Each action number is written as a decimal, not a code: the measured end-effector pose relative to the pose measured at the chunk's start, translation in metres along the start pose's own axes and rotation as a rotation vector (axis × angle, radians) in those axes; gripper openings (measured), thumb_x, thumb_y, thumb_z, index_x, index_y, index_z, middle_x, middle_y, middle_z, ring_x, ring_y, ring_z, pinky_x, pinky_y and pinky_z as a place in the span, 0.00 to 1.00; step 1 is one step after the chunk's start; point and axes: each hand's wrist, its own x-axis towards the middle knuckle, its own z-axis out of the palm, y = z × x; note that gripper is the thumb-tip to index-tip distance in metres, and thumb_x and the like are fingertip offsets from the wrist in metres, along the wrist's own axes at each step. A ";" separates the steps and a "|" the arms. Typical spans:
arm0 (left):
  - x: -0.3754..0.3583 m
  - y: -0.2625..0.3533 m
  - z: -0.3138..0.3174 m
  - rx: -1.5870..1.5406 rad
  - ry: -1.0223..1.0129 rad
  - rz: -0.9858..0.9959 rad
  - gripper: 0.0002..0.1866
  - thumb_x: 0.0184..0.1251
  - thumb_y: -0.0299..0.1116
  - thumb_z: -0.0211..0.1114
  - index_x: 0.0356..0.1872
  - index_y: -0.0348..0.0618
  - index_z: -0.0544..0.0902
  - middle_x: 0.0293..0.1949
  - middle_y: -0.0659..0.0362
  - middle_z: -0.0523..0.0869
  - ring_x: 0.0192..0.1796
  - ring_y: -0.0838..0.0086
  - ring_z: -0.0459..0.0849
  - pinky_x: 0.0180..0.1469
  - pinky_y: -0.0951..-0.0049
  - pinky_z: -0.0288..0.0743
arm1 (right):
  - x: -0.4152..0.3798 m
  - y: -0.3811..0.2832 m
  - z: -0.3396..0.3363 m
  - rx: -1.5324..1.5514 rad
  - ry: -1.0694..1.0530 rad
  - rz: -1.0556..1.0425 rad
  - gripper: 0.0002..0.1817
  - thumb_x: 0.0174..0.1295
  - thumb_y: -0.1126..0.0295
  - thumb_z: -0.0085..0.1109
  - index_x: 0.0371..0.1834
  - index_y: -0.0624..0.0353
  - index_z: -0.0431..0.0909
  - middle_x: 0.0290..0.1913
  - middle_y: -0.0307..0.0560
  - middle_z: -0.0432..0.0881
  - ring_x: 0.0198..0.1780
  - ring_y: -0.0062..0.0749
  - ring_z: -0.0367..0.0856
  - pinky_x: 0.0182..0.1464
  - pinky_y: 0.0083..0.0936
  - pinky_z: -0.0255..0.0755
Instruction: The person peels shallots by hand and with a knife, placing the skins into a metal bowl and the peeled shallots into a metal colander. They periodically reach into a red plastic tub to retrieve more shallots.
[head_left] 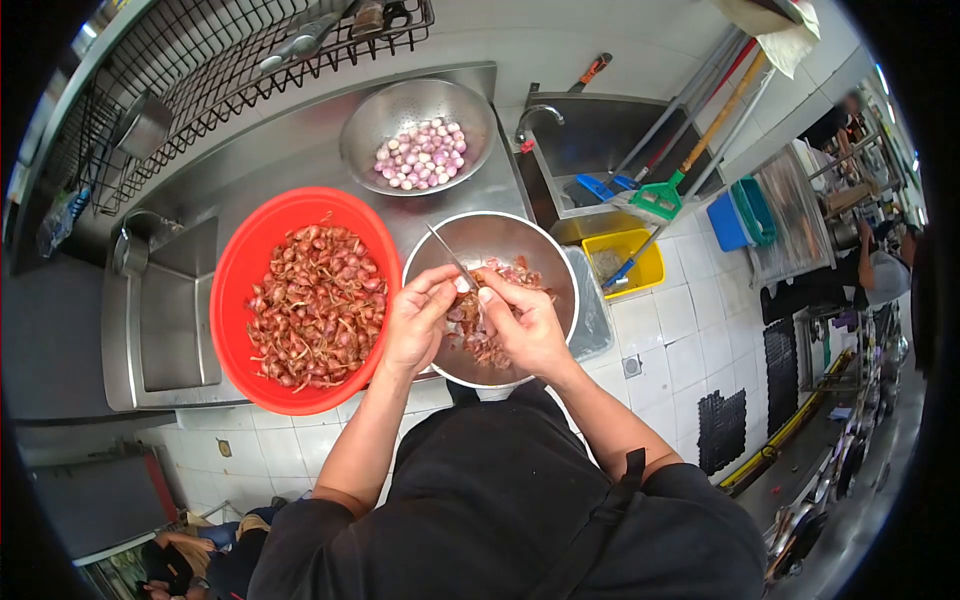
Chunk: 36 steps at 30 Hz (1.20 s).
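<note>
Shallots (318, 305) in red basin (240, 262), peels in bowl (540, 245)

Shallot between left hand (418, 325) and right hand (520, 325) mostly hidden by fingers; knife (452, 258) handle buried in the grip; co-worker at 3 o'clock blurred, cut by frame edge.
</note>
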 end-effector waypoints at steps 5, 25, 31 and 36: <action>0.000 0.004 0.003 0.425 0.012 0.030 0.16 0.71 0.24 0.64 0.58 0.35 0.79 0.49 0.57 0.86 0.51 0.76 0.84 0.52 0.77 0.79 | 0.000 0.005 0.002 0.021 0.030 0.063 0.19 0.74 0.70 0.53 0.65 0.65 0.75 0.29 0.29 0.75 0.28 0.09 0.69 0.30 0.13 0.66; -0.006 -0.001 0.007 0.030 0.125 0.126 0.16 0.69 0.18 0.63 0.56 0.32 0.79 0.47 0.57 0.86 0.50 0.73 0.85 0.56 0.73 0.79 | -0.016 -0.002 -0.005 0.023 -0.059 0.027 0.22 0.73 0.70 0.53 0.67 0.69 0.71 0.55 0.55 0.84 0.56 0.26 0.79 0.59 0.23 0.71; -0.013 -0.005 0.024 0.177 0.175 0.336 0.14 0.66 0.17 0.66 0.52 0.32 0.80 0.48 0.53 0.86 0.49 0.74 0.85 0.54 0.75 0.79 | -0.008 -0.005 -0.002 -0.262 -0.052 -0.263 0.22 0.71 0.74 0.54 0.67 0.69 0.71 0.60 0.60 0.81 0.63 0.39 0.80 0.63 0.30 0.72; -0.018 -0.008 0.028 0.335 0.179 0.457 0.13 0.66 0.17 0.67 0.51 0.32 0.80 0.49 0.52 0.86 0.49 0.74 0.85 0.55 0.75 0.80 | -0.006 -0.008 0.004 -0.280 -0.009 -0.319 0.20 0.70 0.74 0.55 0.63 0.70 0.74 0.57 0.60 0.83 0.60 0.38 0.82 0.61 0.30 0.73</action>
